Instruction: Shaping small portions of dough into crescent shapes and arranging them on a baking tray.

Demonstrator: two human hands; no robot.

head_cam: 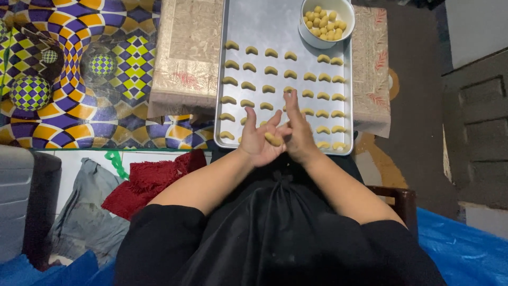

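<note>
Both forearms reach forward from the black-clad lap and meet over the near edge of the baking tray [235, 24]. The left hand [258, 142] is turned palm up and toward the other, fingers spread and loosely curled, thumb raised. The right hand [296, 132] stands on edge, palm facing left, fingers straight and together, pointing away from the body. Pressed between the two palms lies a piece of dough [273, 139]; neither hand closes around it, it is held flat between them rather than gripped by the fingertips.

The dough piece is a short, stubby roll, pale yellow and smooth, its long axis running slantwise from the base of the left fingers down toward the heel of the right hand.

Beyond the fingertips, rows of curved, crescent-shaped dough pieces [271, 70] lie on the tray. Farther past the right fingertips stands a white bowl [308, 33] of small yellow dough balls.
</note>
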